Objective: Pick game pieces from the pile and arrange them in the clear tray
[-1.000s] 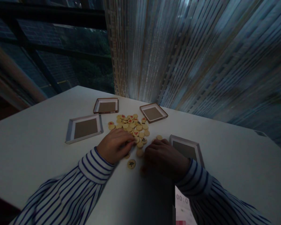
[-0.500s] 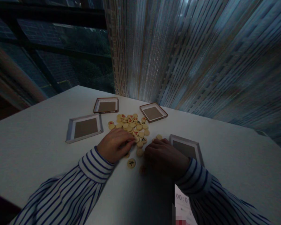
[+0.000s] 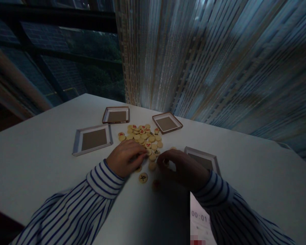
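Round pale wooden xiangqi pieces (image 3: 144,136) lie heaped in the middle of the white table (image 3: 48,136), some showing red or black characters, others blank side up. My left hand (image 3: 127,157) rests at the near left of the heap, its thumb and forefinger pinched on a xiangqi piece (image 3: 149,152). To the right of the heap, my right hand (image 3: 185,168) curls thumb and fingers together around a xiangqi piece (image 3: 165,162), dim in the shadow. A black-character piece (image 3: 143,177) lies face up between my wrists. A shadowed piece (image 3: 156,185) is near it.
Shallow box trays stand around the heap: a white one (image 3: 75,143) at left, brown-rimmed ones at back left (image 3: 116,123) and back centre (image 3: 180,128), another (image 3: 215,162) behind my right hand. A lit timer screen (image 3: 199,224) shows below my right wrist. A string curtain (image 3: 193,61) hangs behind.
My right hand has lifted and turned slightly, so a gap now shows between its thumb and fingers. My left hand has stayed nearly still.
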{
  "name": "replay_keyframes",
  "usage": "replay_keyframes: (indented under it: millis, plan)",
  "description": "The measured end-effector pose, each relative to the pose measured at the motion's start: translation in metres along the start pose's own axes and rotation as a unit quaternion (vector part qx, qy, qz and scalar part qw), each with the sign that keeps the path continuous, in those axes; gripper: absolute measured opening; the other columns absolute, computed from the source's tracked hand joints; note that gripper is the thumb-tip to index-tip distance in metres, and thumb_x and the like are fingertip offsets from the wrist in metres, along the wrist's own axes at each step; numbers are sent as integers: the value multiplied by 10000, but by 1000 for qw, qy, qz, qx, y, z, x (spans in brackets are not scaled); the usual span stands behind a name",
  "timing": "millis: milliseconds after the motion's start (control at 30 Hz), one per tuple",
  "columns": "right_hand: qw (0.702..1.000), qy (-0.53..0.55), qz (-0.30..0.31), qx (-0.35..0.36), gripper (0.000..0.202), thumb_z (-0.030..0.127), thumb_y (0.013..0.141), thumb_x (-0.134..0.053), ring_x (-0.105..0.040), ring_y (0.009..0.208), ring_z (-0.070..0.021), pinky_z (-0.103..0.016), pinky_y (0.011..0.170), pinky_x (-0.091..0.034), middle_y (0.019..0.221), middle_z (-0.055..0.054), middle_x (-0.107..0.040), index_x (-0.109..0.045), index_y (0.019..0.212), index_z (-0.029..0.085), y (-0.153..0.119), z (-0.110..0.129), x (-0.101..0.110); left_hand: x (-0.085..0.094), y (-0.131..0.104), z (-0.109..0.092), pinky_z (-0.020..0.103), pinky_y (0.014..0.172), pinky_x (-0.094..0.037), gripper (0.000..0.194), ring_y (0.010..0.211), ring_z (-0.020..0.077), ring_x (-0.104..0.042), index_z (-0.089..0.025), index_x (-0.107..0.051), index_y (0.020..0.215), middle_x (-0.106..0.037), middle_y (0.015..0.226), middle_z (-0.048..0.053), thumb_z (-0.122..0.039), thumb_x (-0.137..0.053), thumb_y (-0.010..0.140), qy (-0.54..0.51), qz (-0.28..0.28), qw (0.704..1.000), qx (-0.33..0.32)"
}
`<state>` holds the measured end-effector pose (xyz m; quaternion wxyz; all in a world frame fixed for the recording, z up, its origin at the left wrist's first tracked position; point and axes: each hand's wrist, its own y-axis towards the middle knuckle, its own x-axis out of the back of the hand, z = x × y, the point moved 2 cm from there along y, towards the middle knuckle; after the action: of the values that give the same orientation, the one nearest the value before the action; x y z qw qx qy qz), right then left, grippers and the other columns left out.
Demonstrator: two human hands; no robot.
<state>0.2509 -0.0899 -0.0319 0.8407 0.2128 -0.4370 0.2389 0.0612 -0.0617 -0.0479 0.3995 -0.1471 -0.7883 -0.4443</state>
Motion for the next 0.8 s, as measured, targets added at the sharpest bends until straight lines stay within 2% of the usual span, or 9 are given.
replay_keyframes:
  millis: [100,200,300,433,500,667,800]
  plan:
    - [995,99,-28,-9,100,174,785,-531,-551,693,-100,-219,643,-424,773,-19,-630,-593,861,153,-1,0,3,0,-1,0,316,678,-443,144,729,172,-584,-152,-620,834,-668,750,55,-202,-485,826,-1,-1,1000,3]
    - [981,190,-22,-31,165,232,805,-527,-538,634,-90,-218,597,-439,751,-14,-616,-594,922,137,-2,-1,5,-1,-2,1,313,681,-441,147,734,171,-583,-156,-619,833,-668,759,55,-208,-481,827,3,-1,1000,8]
    - [955,293,-10,-43,241,273,803,-549,-535,631,-92,-233,590,-452,797,-29,-615,-590,993,129,-3,-4,5,-1,-2,2,311,692,-442,151,747,170,-585,-157,-618,844,-672,777,55,-200,-475,826,5,3,1000,9]
    - [918,395,-15,-40,288,280,787,-587,-563,753,-109,-253,680,-471,861,-33,-624,-592,1046,154,-3,-7,3,0,-2,1,309,675,-445,147,727,169,-587,-147,-620,837,-674,763,57,-189,-479,823,7,-4,1000,4]
    - [907,420,-14,-34,293,272,791,-585,-568,780,-106,-255,715,-473,873,-27,-629,-595,1064,167,-4,-6,3,1,-2,1,311,666,-447,142,714,170,-586,-142,-621,830,-672,749,59,-186,-486,821,6,-6,1000,2]
    - [915,402,-17,-38,255,268,807,-571,-576,771,-110,-261,708,-482,869,-31,-639,-621,1037,169,-4,-5,6,1,-2,1,316,679,-452,136,726,171,-591,-144,-619,834,-672,755,61,-185,-490,818,6,-7,1000,4]
    - [898,438,-17,-37,244,276,794,-592,-587,798,-115,-268,722,-488,871,-38,-634,-604,1007,158,-4,-7,4,1,-3,1,315,684,-454,130,736,172,-595,-147,-619,844,-676,768,64,-182,-497,814,2,-9,1000,0]
